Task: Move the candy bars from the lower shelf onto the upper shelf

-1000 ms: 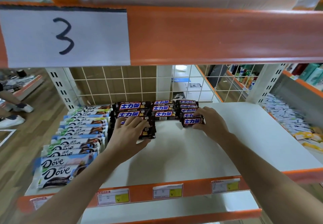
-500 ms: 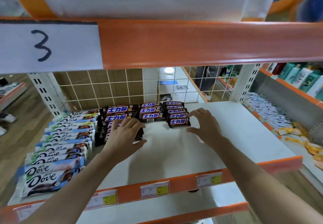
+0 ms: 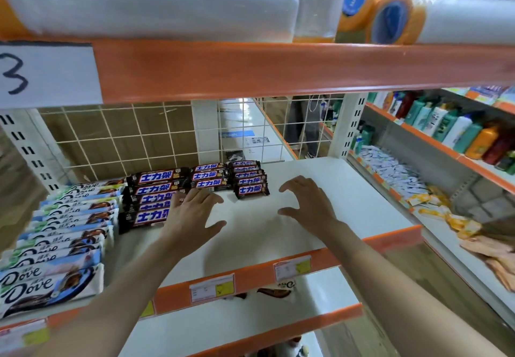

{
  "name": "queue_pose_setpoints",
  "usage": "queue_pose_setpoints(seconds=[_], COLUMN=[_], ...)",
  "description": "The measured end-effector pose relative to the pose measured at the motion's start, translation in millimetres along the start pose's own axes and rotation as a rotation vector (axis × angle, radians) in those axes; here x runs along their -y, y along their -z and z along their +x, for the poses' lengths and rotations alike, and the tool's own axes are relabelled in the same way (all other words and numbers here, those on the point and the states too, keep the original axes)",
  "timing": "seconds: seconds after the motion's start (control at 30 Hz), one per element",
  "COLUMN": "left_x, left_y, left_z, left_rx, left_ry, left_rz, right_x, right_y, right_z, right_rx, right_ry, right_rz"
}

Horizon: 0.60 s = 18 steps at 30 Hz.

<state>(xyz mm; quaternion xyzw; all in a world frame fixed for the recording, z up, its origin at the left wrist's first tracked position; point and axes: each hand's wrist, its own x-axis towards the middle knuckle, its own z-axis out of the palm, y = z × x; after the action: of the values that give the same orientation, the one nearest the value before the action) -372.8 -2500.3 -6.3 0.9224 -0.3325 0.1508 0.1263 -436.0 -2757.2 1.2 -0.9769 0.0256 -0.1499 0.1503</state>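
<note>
Head view, looking forward and down: the upper shelf is a white board with an orange front lip carrying price tags, and it holds two kinds of stock. Dark-wrapped candy bars lie flat in three short columns toward the back, the nearest bar of the right-hand column sitting a little forward of its neighbours. To their left, a long row of Dove bars in white and blue wrappers runs overlapping from the back to the front lip. My left hand is spread open, palm down, holding nothing, with its fingertips over the right ends of the front bars in the left column; I cannot tell whether they touch. My right hand is likewise open with fingers curled, holding nothing, over bare shelf just right of the candy bars and apart from them. On the lower shelf, white with the same orange lip, a few wrapped bars show partly below the upper lip. Above, an orange rail bears a white label marked 3, with plastic-wrapped rolls stored on top. A white wire grid backs the bay. To the right, a neighbouring rack holds coloured bottles and small sachets.
</note>
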Motion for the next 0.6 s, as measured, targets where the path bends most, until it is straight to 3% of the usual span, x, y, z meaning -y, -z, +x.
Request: queue_pose_setpoints(seconds=[0.6], left_x=[-109], left_y=[-3], left_z=[-36], left_rx=[0.036], left_ry=[-0.047], left_rz=[-0.037], right_x=[-11], right_y=[38], right_z=[-105], right_rx=[-0.003], right_ry=[-0.018], right_rz=[0.049])
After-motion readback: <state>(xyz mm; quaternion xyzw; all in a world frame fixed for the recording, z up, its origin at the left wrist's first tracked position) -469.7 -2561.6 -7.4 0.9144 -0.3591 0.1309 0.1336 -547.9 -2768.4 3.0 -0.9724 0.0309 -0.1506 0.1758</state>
